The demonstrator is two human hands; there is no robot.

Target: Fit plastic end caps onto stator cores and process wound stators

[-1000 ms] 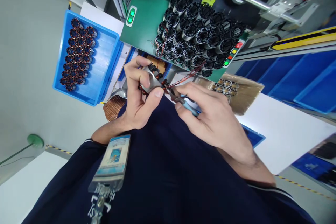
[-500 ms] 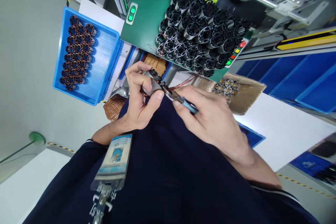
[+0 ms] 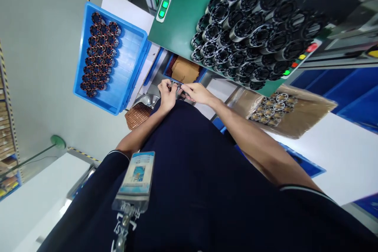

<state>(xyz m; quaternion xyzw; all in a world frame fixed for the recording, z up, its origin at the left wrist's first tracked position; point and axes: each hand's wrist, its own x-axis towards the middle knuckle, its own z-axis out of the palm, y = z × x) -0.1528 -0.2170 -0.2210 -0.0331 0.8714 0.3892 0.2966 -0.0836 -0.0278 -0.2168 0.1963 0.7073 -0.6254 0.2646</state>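
My left hand is closed around a motor stator, low in front of my body and close to the bench edge. Little of the stator shows between the fingers. My right hand is pressed up against it from the other side, fingers bent. The blue-handled cutters seen in it half a second ago are mostly hidden behind the fingers now. On the green bench top ahead stand many stators with black insulation, in tight rows.
A blue bin on the left holds several rows of copper-wound stators. Below the bench edge sits a tray with brown cardboard. At right, bare ring cores lie on brown wrapping. A woven copper-coloured basket is near my left forearm.
Both hands have gone down and away from the camera, the stator with them. The copper wires and the cutters' blue handle no longer show. The view has shifted, so the bench appears further right.
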